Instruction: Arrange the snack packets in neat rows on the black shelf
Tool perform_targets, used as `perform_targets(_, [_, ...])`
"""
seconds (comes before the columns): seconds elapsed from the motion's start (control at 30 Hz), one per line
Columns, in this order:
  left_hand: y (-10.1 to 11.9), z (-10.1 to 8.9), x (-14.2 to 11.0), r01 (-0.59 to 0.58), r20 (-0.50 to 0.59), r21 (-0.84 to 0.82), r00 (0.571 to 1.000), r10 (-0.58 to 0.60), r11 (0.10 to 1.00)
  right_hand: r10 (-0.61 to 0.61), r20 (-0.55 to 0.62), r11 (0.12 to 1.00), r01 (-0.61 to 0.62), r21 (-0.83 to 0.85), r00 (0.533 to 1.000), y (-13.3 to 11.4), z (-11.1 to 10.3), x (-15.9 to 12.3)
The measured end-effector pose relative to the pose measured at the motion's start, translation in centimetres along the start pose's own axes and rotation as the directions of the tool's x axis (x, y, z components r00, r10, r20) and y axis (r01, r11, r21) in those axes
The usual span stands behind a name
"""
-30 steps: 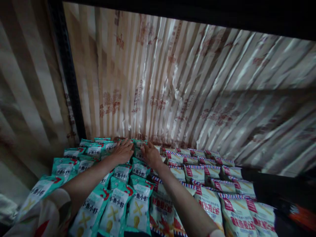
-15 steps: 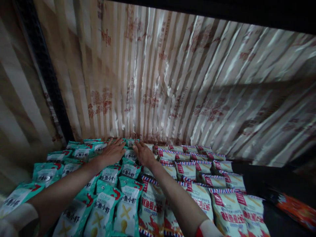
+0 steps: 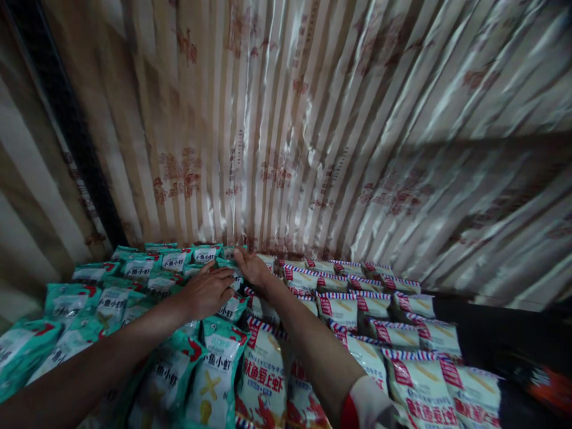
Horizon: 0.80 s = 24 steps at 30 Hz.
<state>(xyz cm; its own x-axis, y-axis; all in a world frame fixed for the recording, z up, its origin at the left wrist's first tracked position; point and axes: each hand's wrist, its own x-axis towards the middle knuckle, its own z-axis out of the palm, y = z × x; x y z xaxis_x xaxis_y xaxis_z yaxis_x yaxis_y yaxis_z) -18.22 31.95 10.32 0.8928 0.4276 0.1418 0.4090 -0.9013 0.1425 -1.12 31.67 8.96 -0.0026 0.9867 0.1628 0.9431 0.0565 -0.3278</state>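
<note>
left grip (image 3: 209, 293): fingers curved over teal packets (image 3: 211, 375), can't tell if holding | right grip (image 3: 254, 269): at rear teal packets, closure hidden | cream packets (image 3: 337, 307): right of right grip

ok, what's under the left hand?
Teal bags show around the left hand. Whatever lies directly beneath its palm is covered, so which bag it touches there can't be told.

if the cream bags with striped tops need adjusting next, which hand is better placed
Probably the right hand: it is near the cream bags, and its forearm stretches over some. The left hand is over the teal bags, with that forearm between it and most cream bags.
</note>
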Motion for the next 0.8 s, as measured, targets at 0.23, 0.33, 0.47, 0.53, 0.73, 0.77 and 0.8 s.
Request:
perform_targets(0.23, [3.8, -1.1, -1.6, -0.025, -0.032, 0.016, 0.999, 0.025, 1.000, 0.067, -0.059, 0.995, -0.062, 0.080, 0.996, 1.8, -4.3, -3.2])
perform_targets(0.33, [5.4, -1.2, -2.3, -0.061, 0.038, 0.026, 0.997, 0.060, 0.998, 0.047, -0.048, 0.996, -0.043, 0.083, 0.998, 2.1, -5.7, -4.9])
perform_targets(0.47, [5.9, -0.4, -2.6, -0.032, 0.035, 0.066, 0.999, 0.029, 0.997, 0.001, -0.019, 0.999, -0.001, 0.036, 1.000, 2.0, -6.2, -6.4])
perform_targets(0.53, [5.9, -0.1, -2.7, -0.013, 0.000, 0.078, 1.000, 0.013, 0.997, -0.006, -0.011, 1.000, 0.006, 0.004, 1.000, 2.2, -6.4, -6.7])
perform_targets(0.73, [6.3, -0.5, -1.6, -0.050, -0.005, 0.118, 0.999, 0.051, 0.992, 0.049, -0.001, 0.998, -0.049, -0.027, 0.999, 4.1, -8.1, -7.4])
perform_targets(0.77, [6.4, -0.7, -1.2, -0.062, -0.012, 0.122, 0.998, 0.064, 0.991, 0.052, -0.002, 0.998, -0.052, -0.042, 0.999, 4.5, -8.4, -7.5])
perform_targets(0.8, [6.5, -0.9, -0.6, -0.069, -0.019, 0.123, 0.997, 0.072, 0.990, 0.053, -0.002, 0.997, -0.053, -0.057, 0.999, 4.8, -8.6, -7.6])
